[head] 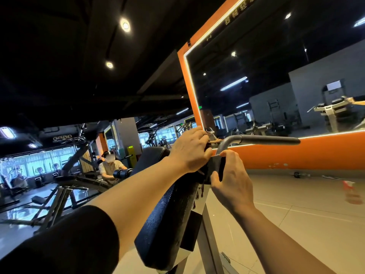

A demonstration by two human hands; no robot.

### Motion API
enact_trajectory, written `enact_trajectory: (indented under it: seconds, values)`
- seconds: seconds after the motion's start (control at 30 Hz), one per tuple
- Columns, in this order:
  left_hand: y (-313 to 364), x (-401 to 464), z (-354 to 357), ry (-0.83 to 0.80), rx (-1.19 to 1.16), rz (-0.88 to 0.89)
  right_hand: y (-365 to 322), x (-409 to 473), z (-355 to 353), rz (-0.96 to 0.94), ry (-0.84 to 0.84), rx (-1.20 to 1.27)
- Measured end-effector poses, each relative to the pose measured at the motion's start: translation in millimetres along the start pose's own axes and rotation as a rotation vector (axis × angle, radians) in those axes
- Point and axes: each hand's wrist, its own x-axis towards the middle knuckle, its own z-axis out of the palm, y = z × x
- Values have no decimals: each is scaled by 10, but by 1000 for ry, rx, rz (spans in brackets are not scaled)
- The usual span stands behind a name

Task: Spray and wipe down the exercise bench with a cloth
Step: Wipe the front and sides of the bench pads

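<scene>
The exercise bench has a black textured pad (169, 214) on a pale metal frame (207, 218), sloping up and away from me. A grey curved handle bar (256, 139) sticks out to the right at its top end. My left hand (190, 150) is at the top of the pad, fingers curled over a dark cloth (204, 171) that bunches beneath the palm. My right hand (232, 180) grips the dark block (216, 165) at the base of the handle bar, thumb on its near face and fingers over its top. A blurred red-and-white spray bottle (349, 187) stands on the floor to the right.
An orange-framed wall mirror (185, 91) rises right behind the bench. Pale tiled floor (296, 224) spreads to the right. Other gym machines (65, 186) stand at left, and a seated person (111, 168) is behind the bench.
</scene>
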Motion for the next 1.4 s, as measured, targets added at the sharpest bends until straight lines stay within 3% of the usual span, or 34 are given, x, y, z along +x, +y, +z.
enact_trajectory:
  seconds: [0.23,0.3,0.37,0.43,0.6,0.83,0.97,1.07,1.17,1.4]
  values:
    - [85,-327,-93,-115,110,274,-35,-2,-4,36,-5,9]
    - [80,-362,-68,9,84,297,-45,-4,-1,35,-5,4]
    - [3,-254,-85,276,-7,199,-50,-13,9,26,5,12]
    - [-61,-69,-105,411,-18,108,-40,-20,26,15,20,13]
    - [33,78,90,102,10,76,6,-28,35,-21,22,-2]
    - [90,-280,-60,66,36,183,-8,-14,-43,-4,-18,-7]
    - [55,-703,-63,-87,55,360,-41,-15,-67,43,-59,20]
    - [-38,-732,-91,60,-3,355,-61,-13,-60,51,-74,14]
    - [-28,-412,-131,312,-107,201,-74,-18,-40,46,-48,20]
    - [86,-40,183,180,-77,73,-27,-12,-46,-25,-30,-5]
